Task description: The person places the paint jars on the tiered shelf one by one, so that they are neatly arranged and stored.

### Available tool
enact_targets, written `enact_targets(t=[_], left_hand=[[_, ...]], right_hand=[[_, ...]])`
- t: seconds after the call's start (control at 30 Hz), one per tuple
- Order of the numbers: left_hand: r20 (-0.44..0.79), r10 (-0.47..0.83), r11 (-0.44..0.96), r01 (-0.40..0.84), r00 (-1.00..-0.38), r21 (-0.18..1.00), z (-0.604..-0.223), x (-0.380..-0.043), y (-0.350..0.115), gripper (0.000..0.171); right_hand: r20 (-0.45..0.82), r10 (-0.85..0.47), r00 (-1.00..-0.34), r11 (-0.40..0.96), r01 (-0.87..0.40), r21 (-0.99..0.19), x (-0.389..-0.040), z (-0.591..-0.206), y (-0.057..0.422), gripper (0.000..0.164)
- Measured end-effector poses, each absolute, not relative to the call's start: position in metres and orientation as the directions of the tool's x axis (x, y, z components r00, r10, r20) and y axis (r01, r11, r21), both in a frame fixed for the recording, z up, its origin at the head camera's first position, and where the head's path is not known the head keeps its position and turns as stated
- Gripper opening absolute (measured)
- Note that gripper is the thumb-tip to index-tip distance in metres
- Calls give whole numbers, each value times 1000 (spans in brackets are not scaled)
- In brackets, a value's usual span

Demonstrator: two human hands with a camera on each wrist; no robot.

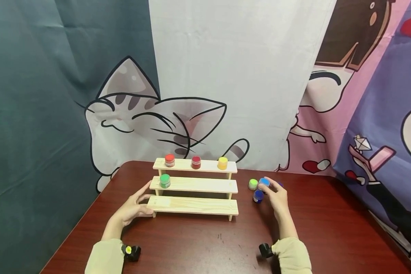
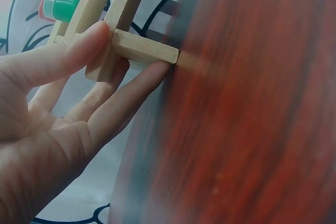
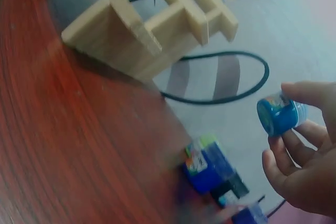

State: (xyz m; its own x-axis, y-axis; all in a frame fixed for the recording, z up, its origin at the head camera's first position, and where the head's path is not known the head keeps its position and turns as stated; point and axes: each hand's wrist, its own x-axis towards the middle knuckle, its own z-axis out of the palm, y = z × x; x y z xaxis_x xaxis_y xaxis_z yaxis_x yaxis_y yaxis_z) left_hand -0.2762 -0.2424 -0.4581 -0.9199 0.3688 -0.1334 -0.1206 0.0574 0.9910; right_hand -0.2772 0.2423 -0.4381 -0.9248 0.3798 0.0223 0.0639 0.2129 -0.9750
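A three-step wooden display rack (image 1: 193, 205) stands on the table. My left hand (image 1: 131, 209) grips its left end, thumb on the lowest step and fingers round the end piece. In the right wrist view, my right hand (image 3: 310, 145) pinches a small light blue paint jar (image 3: 278, 115) between thumb and fingers, above the other jars. Below it sit a lime green jar (image 1: 253, 185) and a dark blue jar (image 1: 258, 196); more dark jars are partly hidden by the hand. On the rack's middle step, a green jar (image 1: 165, 181) stands at the left.
The top step bears an orange-red jar (image 1: 169, 160), a dark red jar (image 1: 196, 163) and a yellow jar (image 1: 222, 163). The reddish-brown table (image 1: 198, 247) backs onto a printed cloth (image 1: 239, 76) with a cartoon cat. Each wrist wears a small black camera.
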Motion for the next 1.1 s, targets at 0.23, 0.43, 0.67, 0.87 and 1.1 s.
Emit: enact_targets(t=[0.23, 0.43, 0.67, 0.87, 1.1], left_hand=[[-126, 362, 83, -103, -923, 991, -456, -274, -251, 109], [-131, 380, 77, -109, -916, 991, -459, -273, -250, 108], [-147, 373, 71, -129, -916, 989, -458, -275, -243, 108], [-164, 354, 73, -148, -921, 986, -455, -274, -241, 108], [-175, 347, 78, -157, -922, 984, -455, -274, -241, 107]], right_hand=[[91, 291, -953, 235, -21, -972, -274, -422, 208, 53], [169, 212, -963, 283, -105, -953, -270, -414, 185, 49], [202, 117, -972, 336, -153, -929, -278, -412, 162, 50], [217, 58, -975, 297, -190, -936, -286, -411, 142, 50], [240, 11, -971, 292, -226, -929, -292, -408, 116, 47]])
